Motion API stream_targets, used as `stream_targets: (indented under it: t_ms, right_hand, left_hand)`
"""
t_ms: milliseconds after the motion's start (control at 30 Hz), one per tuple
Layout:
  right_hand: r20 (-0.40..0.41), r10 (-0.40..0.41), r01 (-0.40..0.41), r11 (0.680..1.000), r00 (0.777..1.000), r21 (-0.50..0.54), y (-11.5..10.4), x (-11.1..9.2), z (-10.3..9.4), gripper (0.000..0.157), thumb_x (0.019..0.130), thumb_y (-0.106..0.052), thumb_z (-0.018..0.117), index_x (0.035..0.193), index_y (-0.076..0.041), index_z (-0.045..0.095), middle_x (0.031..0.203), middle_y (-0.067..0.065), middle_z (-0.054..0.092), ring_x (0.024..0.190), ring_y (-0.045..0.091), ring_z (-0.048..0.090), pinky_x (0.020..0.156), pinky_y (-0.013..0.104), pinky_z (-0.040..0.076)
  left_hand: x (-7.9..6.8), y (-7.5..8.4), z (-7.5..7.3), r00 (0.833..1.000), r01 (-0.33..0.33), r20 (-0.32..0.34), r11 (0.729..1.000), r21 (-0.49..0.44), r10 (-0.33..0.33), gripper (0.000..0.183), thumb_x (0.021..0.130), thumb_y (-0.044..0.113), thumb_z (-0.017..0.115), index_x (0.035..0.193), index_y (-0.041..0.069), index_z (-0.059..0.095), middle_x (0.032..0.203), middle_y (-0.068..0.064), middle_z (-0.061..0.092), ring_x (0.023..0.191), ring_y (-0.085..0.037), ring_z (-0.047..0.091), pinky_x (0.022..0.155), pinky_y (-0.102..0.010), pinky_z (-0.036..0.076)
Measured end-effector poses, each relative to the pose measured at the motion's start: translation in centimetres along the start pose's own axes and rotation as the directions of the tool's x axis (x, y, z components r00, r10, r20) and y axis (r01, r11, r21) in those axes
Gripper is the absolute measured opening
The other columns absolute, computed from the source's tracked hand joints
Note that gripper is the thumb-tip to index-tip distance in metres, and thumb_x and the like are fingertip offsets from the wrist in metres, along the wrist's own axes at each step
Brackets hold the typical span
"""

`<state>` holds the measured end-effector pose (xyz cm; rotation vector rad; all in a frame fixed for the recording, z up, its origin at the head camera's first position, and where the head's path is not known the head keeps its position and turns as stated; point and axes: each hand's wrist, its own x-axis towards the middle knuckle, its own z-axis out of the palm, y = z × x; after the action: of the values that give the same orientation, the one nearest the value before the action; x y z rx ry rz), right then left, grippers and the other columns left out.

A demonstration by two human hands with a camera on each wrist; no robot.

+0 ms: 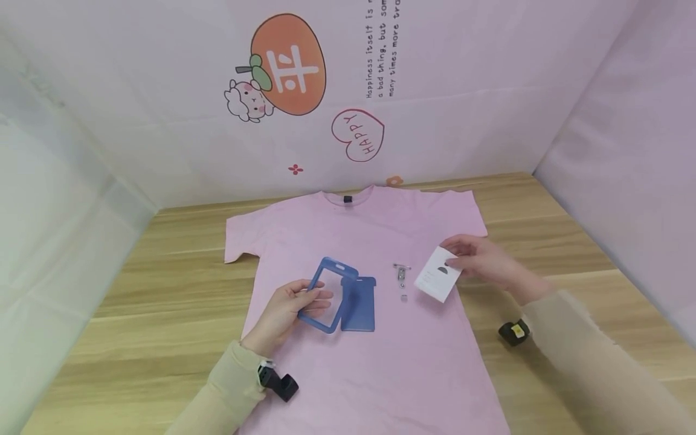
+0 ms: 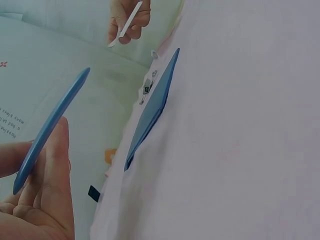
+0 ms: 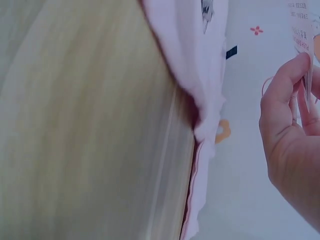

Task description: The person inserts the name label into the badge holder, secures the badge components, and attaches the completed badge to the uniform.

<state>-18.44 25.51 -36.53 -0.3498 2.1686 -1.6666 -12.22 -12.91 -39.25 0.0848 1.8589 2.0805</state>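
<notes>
In the head view my left hand (image 1: 283,314) pinches the side of a blue badge-holder frame (image 1: 311,315), raised above the shirt; the left wrist view shows that frame (image 2: 52,127) edge-on between thumb and fingers. A flat blue badge-holder back (image 1: 359,308) lies on the pink T-shirt (image 1: 413,362), partly overlapped by the frame in the head view. Farther right, my right hand (image 1: 478,263) pinches a white printed card (image 1: 437,275) by its upper corner. Between card and holder lies a small metal badge clip (image 1: 402,273) with a clear tab below it.
The T-shirt is spread on a wooden table (image 1: 163,290), its collar toward the back. A printed white cloth (image 1: 462,90) hangs behind the table, with more cloth at both sides. Black devices are on the left wrist (image 1: 278,382) and right wrist (image 1: 513,332).
</notes>
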Motion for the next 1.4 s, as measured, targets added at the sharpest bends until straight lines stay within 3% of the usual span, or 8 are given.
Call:
stream_targets:
  t_ms: [300, 733, 1033, 1267, 1400]
  right_hand:
    - [0.018, -0.024, 0.024, 1.0, 1.0, -0.019, -1.2, 0.8, 2.6, 0.041, 0.09, 0.002, 0.054, 0.126, 0.015, 0.041, 0.104, 0.009, 0.059, 0.086, 0.009, 0.062, 0.075, 0.027, 0.056]
    - [-0.076, 0.034, -0.037, 0.998, 0.997, -0.045, -3.2, 2.4, 5.9, 0.04, 0.091, 0.0, 0.055, 0.13, 0.005, 0.047, 0.119, 0.023, 0.052, 0.093, 0.018, 0.059, 0.08, 0.029, 0.056]
    - [-0.1, -0.021, 0.022, 1.0, 0.995, 0.013, -4.0, 3.0, 8.0, 0.04, 0.09, 0.003, 0.055, 0.128, 0.007, 0.046, 0.111, 0.021, 0.053, 0.089, 0.015, 0.059, 0.077, 0.027, 0.056]
    - [-0.123, -0.044, 0.047, 0.998, 0.992, 0.029, -3.7, 3.5, 9.2, 0.038, 0.088, 0.003, 0.058, 0.124, 0.007, 0.048, 0.103, 0.013, 0.056, 0.082, 0.011, 0.059, 0.072, 0.026, 0.056]
    - [-0.138, -0.082, 0.083, 0.997, 0.987, 0.004, -3.7, 3.6, 9.9, 0.037, 0.086, 0.004, 0.06, 0.122, 0.006, 0.05, 0.099, 0.01, 0.057, 0.078, 0.008, 0.058, 0.068, 0.026, 0.055]
  left_hand:
    - [-0.2, -0.1, 0.4, 1.0, -0.009, 0.022, 1.0, 0.021, 0.009, 0.042, 0.096, 0.009, 0.052, 0.125, -0.019, 0.042, 0.103, -0.011, 0.071, 0.084, -0.007, 0.069, 0.079, -0.027, 0.056]
    - [0.4, 0.0, 1.5, 0.999, -0.007, 0.04, 0.999, 0.038, 0.005, 0.04, 0.096, 0.011, 0.054, 0.126, -0.014, 0.047, 0.106, -0.012, 0.071, 0.089, -0.012, 0.069, 0.081, -0.031, 0.056]
    - [0.9, 0.2, 2.5, 0.999, -0.012, 0.049, 1.0, 0.009, 0.011, 0.039, 0.096, 0.007, 0.051, 0.126, -0.017, 0.042, 0.1, -0.007, 0.072, 0.083, -0.009, 0.069, 0.082, -0.035, 0.056]
    - [1.2, 0.2, 2.9, 0.998, -0.034, 0.045, 0.999, 0.011, 0.033, 0.039, 0.096, 0.008, 0.051, 0.124, -0.018, 0.043, 0.106, -0.019, 0.069, 0.081, -0.007, 0.069, 0.077, -0.03, 0.057]
    - [1.2, 0.2, 3.0, 0.999, -0.029, 0.033, 1.0, 0.001, 0.028, 0.036, 0.096, 0.007, 0.051, 0.124, -0.016, 0.045, 0.105, -0.019, 0.069, 0.08, -0.007, 0.069, 0.075, -0.028, 0.057]
